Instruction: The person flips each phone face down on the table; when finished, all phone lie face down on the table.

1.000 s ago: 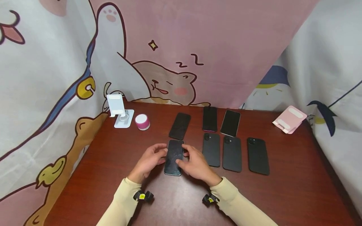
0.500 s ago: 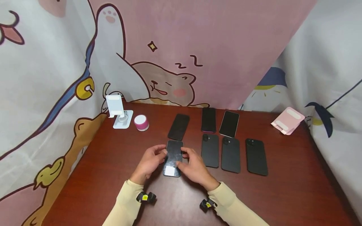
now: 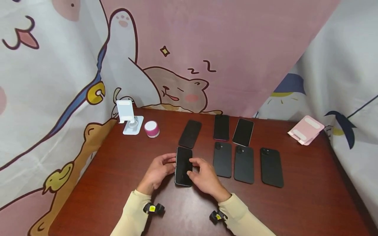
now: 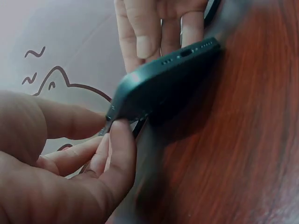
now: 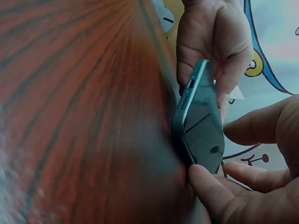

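Note:
A dark smartphone [image 3: 183, 164] with its screen up is between my two hands, over the table in front of me. My left hand [image 3: 157, 172] holds its left long edge with thumb and fingers. On the other side my right hand [image 3: 206, 177] grips the right edge, its thumb over the screen. In the left wrist view the phone [image 4: 163, 74] is tilted, with the charging port end toward the camera and a dark shadow under it. From the right wrist view, fingers [image 5: 210, 186] of my right hand touch a lower corner.
Just beyond lies another dark phone [image 3: 190, 134]. To the right are two phones screen up [image 3: 221, 127] and several phones back up [image 3: 243, 165]. A white phone stand [image 3: 126, 113] and a pink-white round container [image 3: 152, 129] are back left; a pink stand [image 3: 306, 130] is back right.
A white reflection on the lower screen half a second ago is gone, and the phone's tilt has changed slightly. Both hands keep holding it. The head view has shifted a little.

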{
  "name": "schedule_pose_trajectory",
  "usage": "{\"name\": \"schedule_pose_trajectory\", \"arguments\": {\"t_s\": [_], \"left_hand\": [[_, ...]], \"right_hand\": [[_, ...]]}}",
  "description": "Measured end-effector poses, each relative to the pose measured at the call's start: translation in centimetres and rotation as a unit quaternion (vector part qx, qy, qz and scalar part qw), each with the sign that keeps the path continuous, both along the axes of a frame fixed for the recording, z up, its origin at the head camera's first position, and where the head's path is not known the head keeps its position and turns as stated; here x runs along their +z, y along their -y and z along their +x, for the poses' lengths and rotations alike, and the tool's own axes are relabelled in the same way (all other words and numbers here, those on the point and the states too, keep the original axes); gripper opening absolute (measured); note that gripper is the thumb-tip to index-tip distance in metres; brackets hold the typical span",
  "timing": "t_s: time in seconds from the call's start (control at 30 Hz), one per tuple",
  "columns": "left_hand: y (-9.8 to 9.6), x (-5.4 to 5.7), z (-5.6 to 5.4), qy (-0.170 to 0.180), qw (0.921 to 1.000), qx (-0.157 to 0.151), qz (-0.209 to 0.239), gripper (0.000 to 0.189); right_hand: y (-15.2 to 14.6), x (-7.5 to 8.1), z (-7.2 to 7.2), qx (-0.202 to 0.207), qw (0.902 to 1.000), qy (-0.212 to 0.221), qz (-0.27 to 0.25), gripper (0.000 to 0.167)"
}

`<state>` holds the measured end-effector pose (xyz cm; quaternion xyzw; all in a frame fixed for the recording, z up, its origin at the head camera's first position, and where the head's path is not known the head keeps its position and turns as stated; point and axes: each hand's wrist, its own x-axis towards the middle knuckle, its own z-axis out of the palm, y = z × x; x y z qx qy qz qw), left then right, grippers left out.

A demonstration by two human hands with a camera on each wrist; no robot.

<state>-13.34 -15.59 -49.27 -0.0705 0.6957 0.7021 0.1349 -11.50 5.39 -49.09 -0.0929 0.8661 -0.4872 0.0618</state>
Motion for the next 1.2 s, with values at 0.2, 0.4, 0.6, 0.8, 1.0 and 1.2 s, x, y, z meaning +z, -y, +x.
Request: {"name": "schedule_pose_trajectory", "arguments": {"t_s": [0.2,0.4,0.6,0.8,1.0,1.2], "left_hand": [[-0.2,0.4,0.2,0.022,0.9985,-0.013,0.048,0.047],[-1.3,0.4,0.1,0.023,0.9954,-0.034,0.087,0.047],[-2.2,0.3,0.2,0.030,0.9911,-0.081,0.101,0.046],[-3.3,0.5,0.6,0.017,0.9895,-0.138,0.039,0.054],[-4.1,0.7,1.2,-0.016,0.9871,-0.158,-0.025,0.060],[-3.9,1.0,1.0,-0.021,0.9925,-0.116,-0.030,0.063]], "right_hand": [[-0.2,0.6,-0.6,0.021,0.9996,0.011,-0.014,0.046],[-0.9,1.2,-1.2,0.034,0.9938,0.071,-0.079,0.050],[-1.0,1.0,-1.1,0.022,0.9761,0.136,-0.168,0.055],[-1.4,1.0,-0.8,0.027,0.9686,0.144,-0.201,0.065],[-1.6,1.0,-0.5,-0.001,0.9749,0.126,-0.184,0.061],[-2.0,1.6,-0.6,-0.011,0.9800,0.113,-0.163,0.060]]}}
